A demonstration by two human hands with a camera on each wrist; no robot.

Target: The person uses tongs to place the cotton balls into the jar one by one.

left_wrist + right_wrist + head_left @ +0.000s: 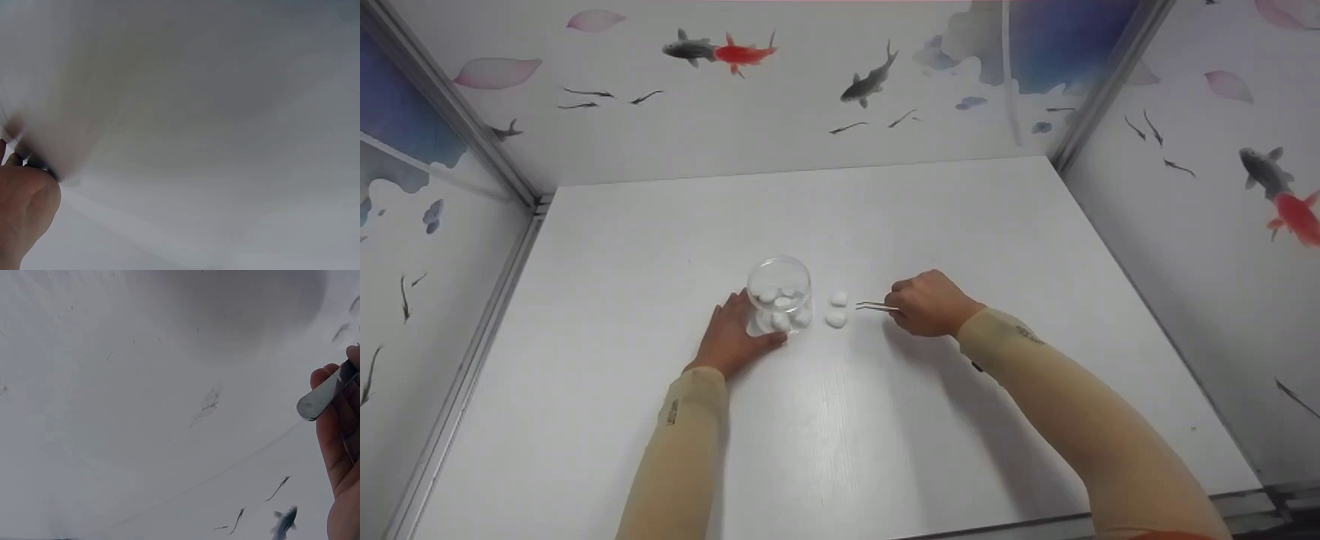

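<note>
A clear round jar (778, 279) with several white cotton balls (780, 321) inside stands near the middle of the table. My left hand (733, 337) holds it from the left, thumb along the near side and fingers round the far side. Two more cotton balls (837, 309) lie on the table just right of the jar. My right hand (931, 304) grips metal tweezers (876, 306), their tips slightly apart, pointing left and a little short of the loose balls. In the right wrist view the tweezers' rounded rear end (318, 402) sticks out of the hand.
The white tabletop (825, 435) is bounded by a back panel (780, 120) and side panels printed with fish and petals. Metal frame posts (1110, 90) stand at the corners.
</note>
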